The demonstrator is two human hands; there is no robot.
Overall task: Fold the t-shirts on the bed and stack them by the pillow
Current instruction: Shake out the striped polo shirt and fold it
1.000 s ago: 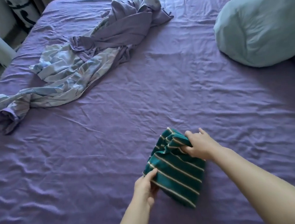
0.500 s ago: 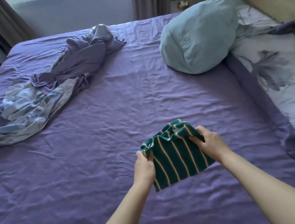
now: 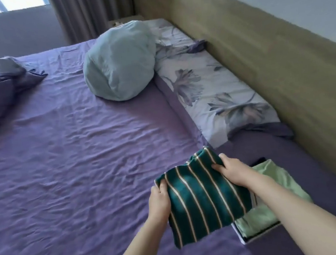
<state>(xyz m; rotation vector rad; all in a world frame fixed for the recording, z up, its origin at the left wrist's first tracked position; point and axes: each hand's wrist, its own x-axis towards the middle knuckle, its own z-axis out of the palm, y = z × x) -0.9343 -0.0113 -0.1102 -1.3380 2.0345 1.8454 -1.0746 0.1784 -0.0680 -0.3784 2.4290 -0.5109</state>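
A folded dark green t-shirt with thin cream stripes [image 3: 202, 201] is held above the purple bed sheet [image 3: 75, 166]. My left hand [image 3: 159, 199] grips its left edge and my right hand [image 3: 232, 172] grips its far right corner. Just to the right lies a stack of folded shirts [image 3: 272, 209] with a light green one on top and darker ones under it. My right forearm and the striped shirt cover part of the stack. The floral pillow [image 3: 210, 87] lies along the headboard beyond the stack.
A pale blue cushion [image 3: 116, 62] sits in the middle of the bed by the floral pillow. A crumpled purple and grey sheet [image 3: 1, 85] lies at the far left. The wooden headboard [image 3: 269, 61] runs along the right side.
Both hands have carried the striped shirt to the right, towards the headboard. The view has swung right with them, so the stack of folded shirts and the floral pillow have come into sight.
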